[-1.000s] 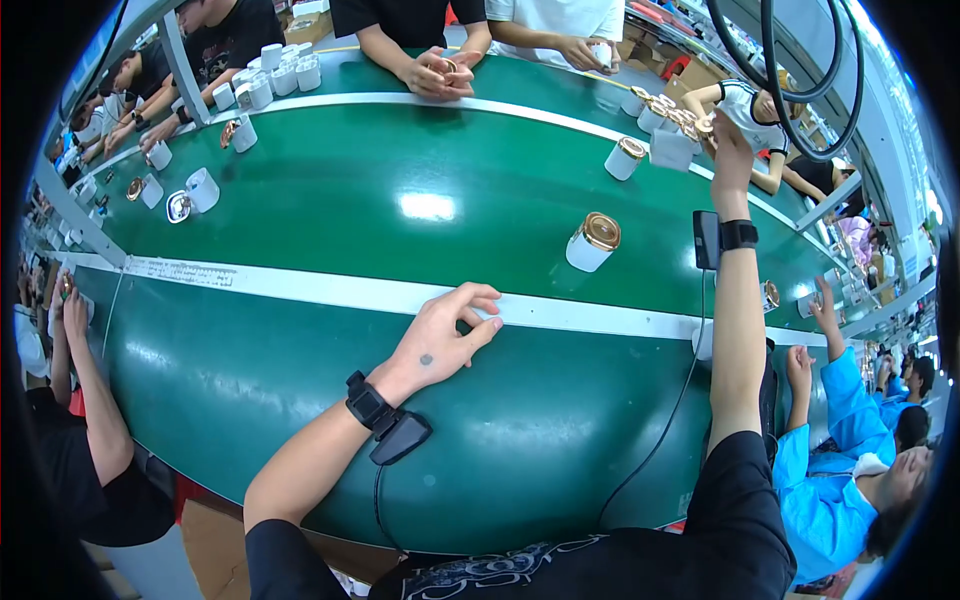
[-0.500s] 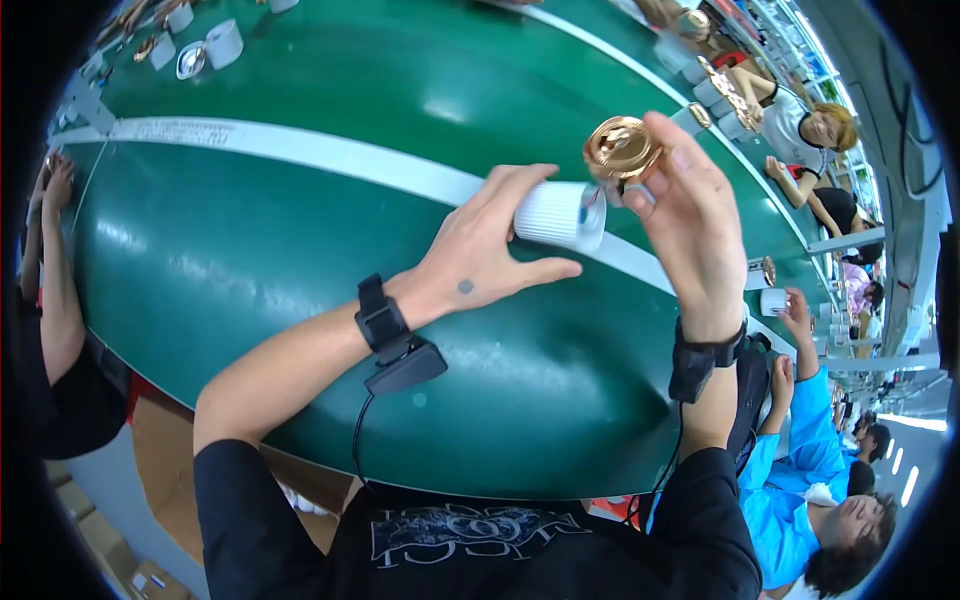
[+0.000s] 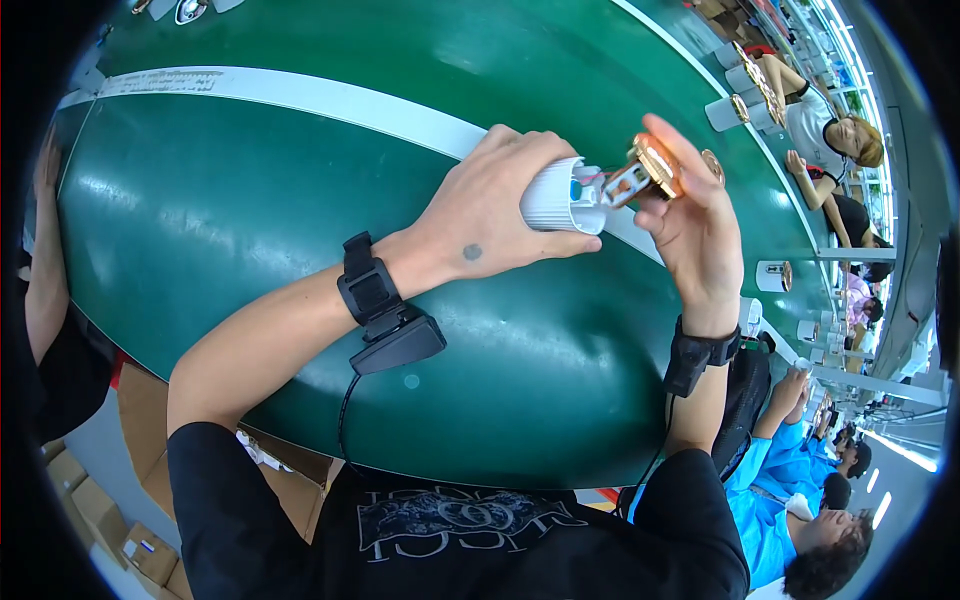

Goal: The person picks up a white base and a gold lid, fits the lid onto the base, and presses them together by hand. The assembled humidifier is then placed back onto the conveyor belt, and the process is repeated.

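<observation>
Now, in the head view, a white strip crosses the green table and passes beneath both hands. Beyond it, toward the upper right, stand white containers with gold tops, near a seated person in a white top. Another container lies past its right end. On the near side, a person in blue sits at the right, an open cardboard box shows at the lower left, and black wrist devices are strapped to both wrists.

Over the strip, the left hand is clamped around a ribbed white housing, thumb along its near side, hiding part of it. The housing is tilted onto its side, open end toward the right hand. That hand's half-curled, slightly blurred fingers pinch a copper-coloured cap, also above the strip; its pale inner frame points at the housing's mouth.
</observation>
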A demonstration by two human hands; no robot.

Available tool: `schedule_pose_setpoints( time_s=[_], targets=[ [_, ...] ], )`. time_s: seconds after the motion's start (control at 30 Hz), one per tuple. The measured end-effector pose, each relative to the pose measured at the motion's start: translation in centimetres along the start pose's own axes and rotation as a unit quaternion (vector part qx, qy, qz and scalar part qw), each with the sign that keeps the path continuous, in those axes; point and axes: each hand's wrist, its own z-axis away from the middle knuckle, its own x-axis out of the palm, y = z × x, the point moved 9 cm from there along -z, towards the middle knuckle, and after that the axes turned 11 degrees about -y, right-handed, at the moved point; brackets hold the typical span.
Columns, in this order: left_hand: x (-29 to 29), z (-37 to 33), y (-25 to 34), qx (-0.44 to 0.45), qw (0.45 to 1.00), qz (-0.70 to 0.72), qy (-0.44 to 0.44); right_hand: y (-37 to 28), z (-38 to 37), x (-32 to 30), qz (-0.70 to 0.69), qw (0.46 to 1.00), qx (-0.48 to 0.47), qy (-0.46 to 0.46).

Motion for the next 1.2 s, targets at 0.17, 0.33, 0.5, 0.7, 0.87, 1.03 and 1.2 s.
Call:
schedule_pose_setpoints(
  time_s=[0.17, 0.33, 0.5, 0.7, 0.87, 1.03, 1.2],
  targets=[
    [0.6, 0.2, -0.8, -0.063, 0.993, 0.091, -0.038, 1.3, 0.9, -0.7, 0.26, 0.963, 0.059, -0.041],
    [0.8, 0.1, -0.6, -0.049, 0.99, 0.122, -0.047, 0.8, 0.7, -0.8, 0.428, 0.899, 0.019, -0.093],
    [1.2, 0.5, -0.3, -0.01, 0.993, 0.105, -0.06, -0.5, 1.1, 0.5, 0.545, 0.826, 0.063, -0.132],
    [1.7, 0.4, 0.1, 0.036, 0.989, 0.121, -0.074, -3.3, 1.4, 2.9, 0.676, 0.722, -0.011, -0.145],
    [2.4, 0.2, -0.4, -0.017, 0.975, 0.193, -0.11, -4.8, 1.1, 4.0, 0.693, 0.698, -0.089, -0.16],
    [2.4, 0.1, -0.3, 0.001, 0.989, 0.098, -0.108, -4.4, 1.1, 1.6, 0.632, 0.75, -0.075, -0.181],
    [1.1, 0.1, 0.5, 0.031, 0.998, -0.025, -0.039, -0.4, -0.5, -0.2, 0.401, 0.908, -0.008, -0.119]
  ],
)
